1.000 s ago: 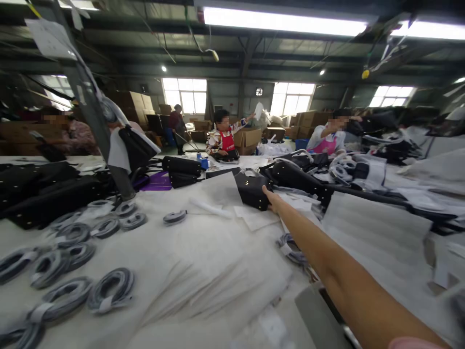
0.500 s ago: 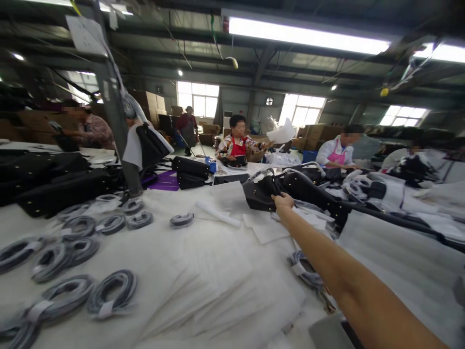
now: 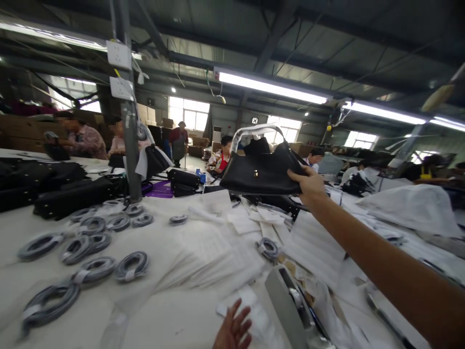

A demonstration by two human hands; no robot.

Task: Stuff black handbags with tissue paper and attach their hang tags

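My right hand (image 3: 311, 183) is stretched far out and grips the right end of a black handbag (image 3: 260, 170), held in the air above the table. The bag has a small gold stud on its front and handles wrapped in clear plastic. At the bottom edge of the view my left hand (image 3: 234, 331) shows only in part, fingers spread, holding nothing, over white sheets (image 3: 207, 261) on the table.
Several coiled grey straps (image 3: 94, 269) lie at the left on the white table. Black bags (image 3: 72, 194) are stacked at the far left beside a metal post (image 3: 129, 121). A grey metal device (image 3: 290, 305) sits near me. Other workers sit at the far side.
My right hand closed on the black handbag and lifted it off the table into the air. My left hand came into view at the bottom. The camera tilted up.
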